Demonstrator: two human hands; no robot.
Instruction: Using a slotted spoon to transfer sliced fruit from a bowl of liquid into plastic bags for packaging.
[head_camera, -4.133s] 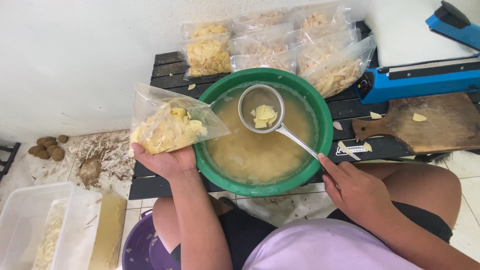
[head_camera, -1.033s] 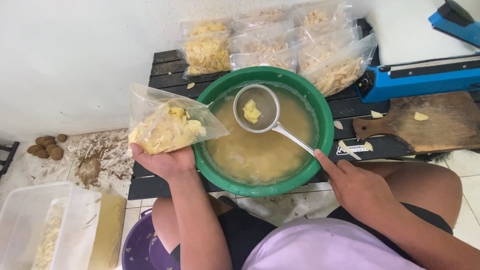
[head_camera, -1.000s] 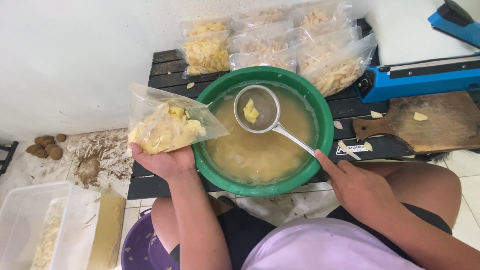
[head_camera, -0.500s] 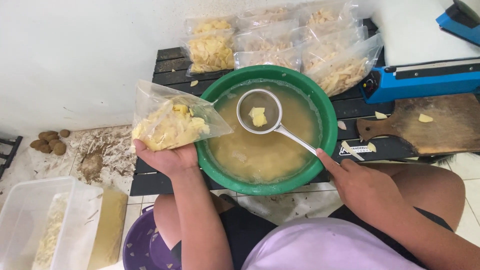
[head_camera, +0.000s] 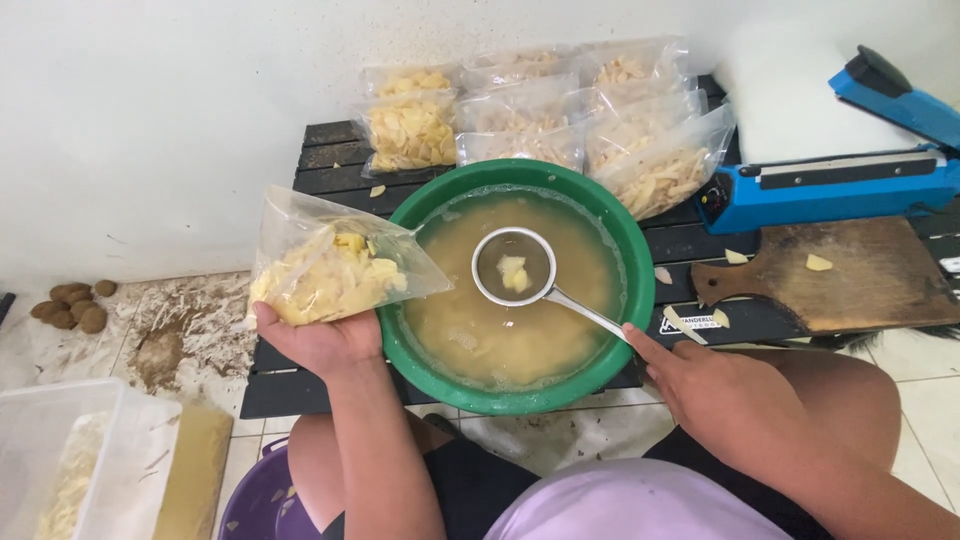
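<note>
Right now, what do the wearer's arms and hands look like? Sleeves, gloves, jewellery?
Both arms are bare from the elbow down, with no sleeves showing on the forearms. The left hand and right hand are ungloved; no rings, watch or bracelets are visible. Fingernails look short. The only clothing in view is a lilac short top and dark shorts at the frame's bottom edge.
</note>
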